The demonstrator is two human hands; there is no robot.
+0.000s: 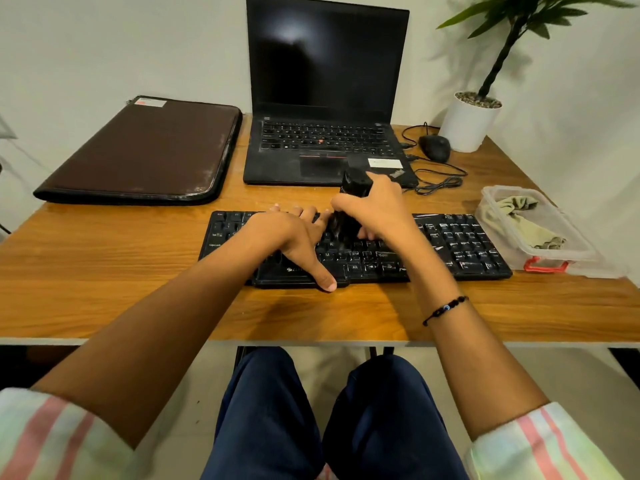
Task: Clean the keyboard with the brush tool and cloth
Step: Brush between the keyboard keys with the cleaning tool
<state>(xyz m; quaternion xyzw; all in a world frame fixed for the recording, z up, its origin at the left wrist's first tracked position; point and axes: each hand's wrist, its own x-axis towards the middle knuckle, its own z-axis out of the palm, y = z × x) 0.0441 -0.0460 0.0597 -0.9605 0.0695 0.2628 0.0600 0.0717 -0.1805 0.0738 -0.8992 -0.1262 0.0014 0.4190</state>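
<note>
A black keyboard [460, 244] lies across the middle of the wooden table [104, 265]. My left hand [291, 240] rests flat on its left-centre keys, fingers straight and thumb reaching over the front edge. My right hand [377, 209] grips the black brush tool [355, 185] by its handle. The brush's dark bristles [341, 228] touch the keys in the middle of the keyboard and look blurred. A pale green cloth [519, 216] lies crumpled in a clear plastic box [575, 251] at the right.
An open black laptop [325, 98] stands behind the keyboard. A brown sleeve case [145, 150] lies at the back left. At the back right are a black mouse [434, 147], its cable [440, 181] and a white plant pot [467, 123].
</note>
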